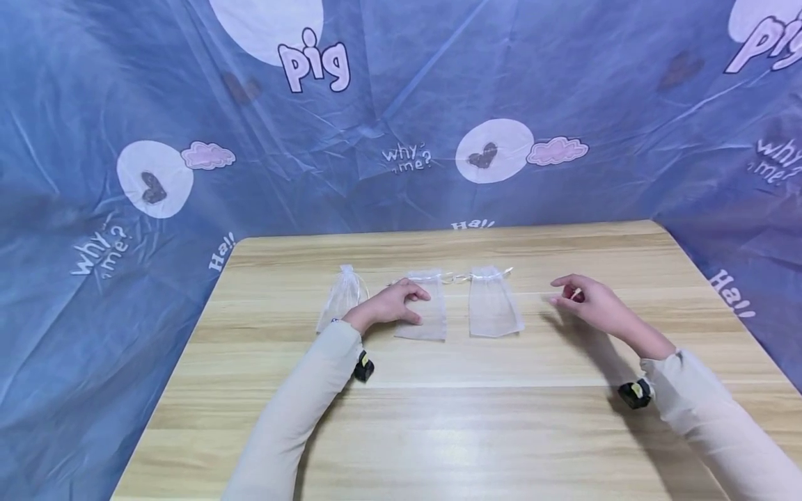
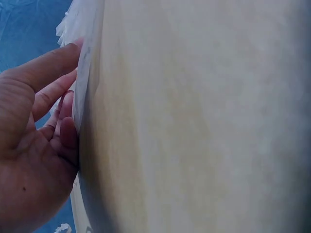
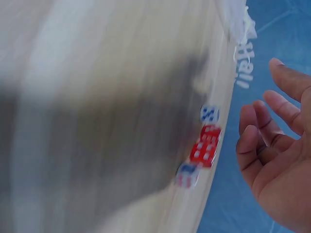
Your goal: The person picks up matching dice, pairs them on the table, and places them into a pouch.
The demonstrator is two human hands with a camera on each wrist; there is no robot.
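Three small sheer white drawstring pouches lie in a row: a left pouch [image 1: 341, 299], a middle pouch [image 1: 429, 320] and a right pouch [image 1: 493, 309]. My left hand [image 1: 390, 303] rests on the middle pouch, thumb and fingers spread apart; its fingertips meet the pale mesh in the left wrist view. To the right of the pouches my right hand [image 1: 594, 303] hovers with loosely bent fingers and holds nothing. Beneath it sit several dice, seen in the right wrist view: a white die [image 3: 209, 114] with blue pips, red dice [image 3: 204, 153] and a blue-and-pink marked die [image 3: 187, 175].
The wooden table [image 1: 438, 431] carries the pouches and dice near its far side. Behind it hangs a blue printed cloth [image 1: 401, 90], which also falls along both sides. Ribbons [image 1: 457, 277] trail between the middle and right pouches.
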